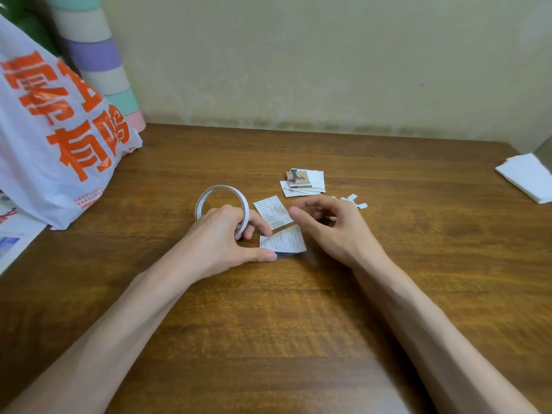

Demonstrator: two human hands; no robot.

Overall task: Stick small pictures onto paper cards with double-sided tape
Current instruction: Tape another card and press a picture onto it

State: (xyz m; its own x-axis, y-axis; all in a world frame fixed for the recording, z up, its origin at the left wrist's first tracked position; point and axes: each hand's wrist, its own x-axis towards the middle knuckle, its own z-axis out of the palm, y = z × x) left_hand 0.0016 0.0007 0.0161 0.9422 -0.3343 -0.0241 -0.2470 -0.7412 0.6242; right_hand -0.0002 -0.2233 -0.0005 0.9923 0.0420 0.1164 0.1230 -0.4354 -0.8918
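Observation:
My left hand [224, 237] grips a thin white ring of double-sided tape [222, 201], which stands tilted on the wooden table [298, 309]; its thumb and forefinger touch the left edge of a small paper piece [288, 242] with printed text. A second printed piece [273, 210] lies just beyond. My right hand [331, 227] hovers to the right of both pieces, fingers curled, thumb and fingertips close together; whether it pinches anything I cannot tell. A small stack of pictures and white cards [303, 182] sits farther back. Small white tape-backing scraps [355, 201] lie behind my right hand.
A white plastic bag with orange lettering [56, 130] fills the left side, with a pastel-striped roll [98, 55] behind it against the wall. Papers [12, 234] lie at the left edge. A folded white sheet [528, 177] rests at the far right.

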